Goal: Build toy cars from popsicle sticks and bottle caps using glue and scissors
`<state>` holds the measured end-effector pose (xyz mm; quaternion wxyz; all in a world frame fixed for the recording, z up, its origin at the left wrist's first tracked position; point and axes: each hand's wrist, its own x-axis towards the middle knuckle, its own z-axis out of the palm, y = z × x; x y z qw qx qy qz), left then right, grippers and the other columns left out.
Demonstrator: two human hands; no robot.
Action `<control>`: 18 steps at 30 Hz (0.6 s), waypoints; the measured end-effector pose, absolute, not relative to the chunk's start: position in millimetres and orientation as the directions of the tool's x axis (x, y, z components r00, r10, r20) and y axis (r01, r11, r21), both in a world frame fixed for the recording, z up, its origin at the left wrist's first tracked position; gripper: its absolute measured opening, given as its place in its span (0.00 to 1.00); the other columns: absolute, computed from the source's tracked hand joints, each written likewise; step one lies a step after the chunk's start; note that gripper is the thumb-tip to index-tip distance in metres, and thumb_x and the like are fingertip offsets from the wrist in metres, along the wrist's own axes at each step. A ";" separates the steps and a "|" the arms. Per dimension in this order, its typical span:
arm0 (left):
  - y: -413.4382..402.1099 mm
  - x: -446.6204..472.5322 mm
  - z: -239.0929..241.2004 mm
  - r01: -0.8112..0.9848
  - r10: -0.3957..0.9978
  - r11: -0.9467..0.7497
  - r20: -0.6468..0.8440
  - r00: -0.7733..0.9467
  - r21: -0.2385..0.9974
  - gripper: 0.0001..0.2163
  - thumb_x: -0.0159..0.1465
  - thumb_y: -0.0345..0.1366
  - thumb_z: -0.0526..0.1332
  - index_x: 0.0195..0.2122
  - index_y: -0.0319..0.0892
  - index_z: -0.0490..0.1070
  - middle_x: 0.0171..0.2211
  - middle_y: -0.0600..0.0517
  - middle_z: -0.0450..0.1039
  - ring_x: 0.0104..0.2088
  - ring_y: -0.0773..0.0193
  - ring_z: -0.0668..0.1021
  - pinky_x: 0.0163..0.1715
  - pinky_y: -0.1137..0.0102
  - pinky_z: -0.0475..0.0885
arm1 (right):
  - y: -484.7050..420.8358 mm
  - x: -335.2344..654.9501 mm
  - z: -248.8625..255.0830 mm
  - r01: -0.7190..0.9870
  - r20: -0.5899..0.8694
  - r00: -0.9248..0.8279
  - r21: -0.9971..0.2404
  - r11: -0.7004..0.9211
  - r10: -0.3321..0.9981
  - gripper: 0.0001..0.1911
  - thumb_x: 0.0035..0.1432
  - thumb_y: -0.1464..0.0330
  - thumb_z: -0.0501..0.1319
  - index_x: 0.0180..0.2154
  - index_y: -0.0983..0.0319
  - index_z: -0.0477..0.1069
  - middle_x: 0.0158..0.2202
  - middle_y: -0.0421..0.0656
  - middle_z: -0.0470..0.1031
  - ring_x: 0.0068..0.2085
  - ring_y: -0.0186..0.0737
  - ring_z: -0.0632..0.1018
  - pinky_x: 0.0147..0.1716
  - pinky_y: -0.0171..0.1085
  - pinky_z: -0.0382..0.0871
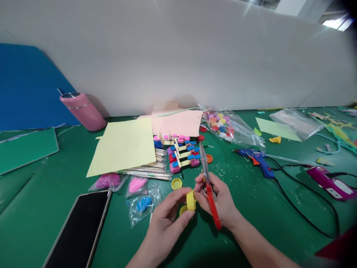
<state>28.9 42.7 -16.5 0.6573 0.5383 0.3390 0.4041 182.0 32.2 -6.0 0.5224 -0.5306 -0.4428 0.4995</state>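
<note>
My left hand (167, 216) pinches a yellow bottle cap (191, 200) on edge between thumb and fingers, low over the green mat. My right hand (219, 199) grips red-handled scissors (208, 182), blades pointing away from me and close together, and its fingertips also touch the cap. A second yellow cap (176, 183) lies flat on the mat just beyond my left hand. Further back sits a build of craft sticks and coloured caps (182, 154).
A dark tablet (80, 229) lies at the front left beside small bags of pink and blue pieces (139, 203). Yellow paper (125, 145), a pink bottle (82, 110), a bag of caps (227, 128), and a blue glue gun (258, 160) with its black cord surround the work spot.
</note>
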 end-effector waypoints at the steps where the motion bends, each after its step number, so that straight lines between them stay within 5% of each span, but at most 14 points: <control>1: 42.9 29.1 -17.5 -0.154 0.898 0.067 0.008 0.439 0.986 0.17 0.54 0.28 0.62 0.44 0.51 0.70 0.44 0.53 0.72 0.44 0.64 0.73 0.43 0.74 0.69 | 32.3 182.0 -6.5 -0.049 -0.066 0.110 -0.997 -0.061 0.992 0.18 0.40 0.70 0.68 0.34 0.59 0.62 0.26 0.35 0.67 0.22 0.28 0.68 0.24 0.29 0.67; 18: 41.9 32.5 -8.8 -0.191 0.930 0.107 -0.030 0.367 0.976 0.11 0.55 0.30 0.61 0.40 0.45 0.69 0.36 0.52 0.73 0.35 0.66 0.76 0.34 0.76 0.72 | 34.6 182.8 -8.5 0.056 -0.060 0.160 -0.996 -0.070 0.985 0.18 0.42 0.68 0.67 0.34 0.59 0.62 0.22 0.33 0.62 0.21 0.29 0.65 0.21 0.29 0.62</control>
